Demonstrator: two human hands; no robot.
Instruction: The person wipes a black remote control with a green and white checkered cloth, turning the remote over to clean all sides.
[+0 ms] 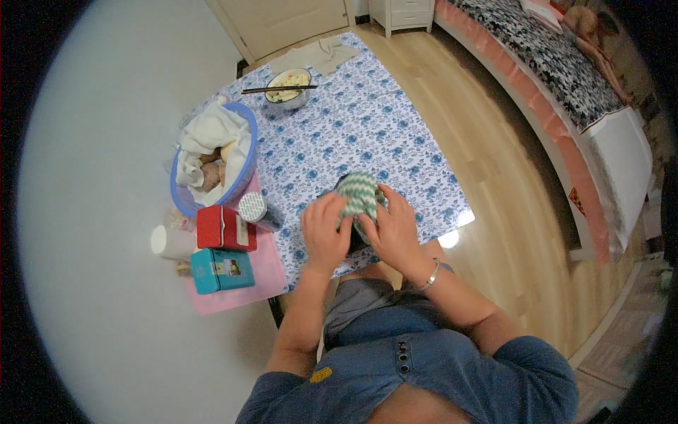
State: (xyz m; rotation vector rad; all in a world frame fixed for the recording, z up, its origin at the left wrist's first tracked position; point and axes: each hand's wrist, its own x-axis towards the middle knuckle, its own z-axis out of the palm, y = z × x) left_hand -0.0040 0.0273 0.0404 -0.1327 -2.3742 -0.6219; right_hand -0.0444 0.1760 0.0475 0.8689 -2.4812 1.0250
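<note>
A green-and-white striped knitted piece (pixel 358 192) is between my hands near the front edge of the table; its exact kind does not show. My left hand (pixel 326 230) grips its left side, the fingers slightly blurred. On the other side, my right hand (pixel 393 230) pinches the right and lower edge with thumb and fingers. Something black (pixel 358 242) lies under the knitted piece, mostly covered by it and my hands, so I cannot make out what it is.
A blue-and-white floral cloth (pixel 367 127) covers the table. At left are a cloth-lined blue basket (pixel 252 152), a red tin (pixel 220 227), a teal tin (pixel 222 271), a lidded jar (pixel 256 209) and a white cup (pixel 169 242). Chopsticks (pixel 254 90) rest across a food bowl (pixel 286 102). A person (pixel 592 39) is on the bed.
</note>
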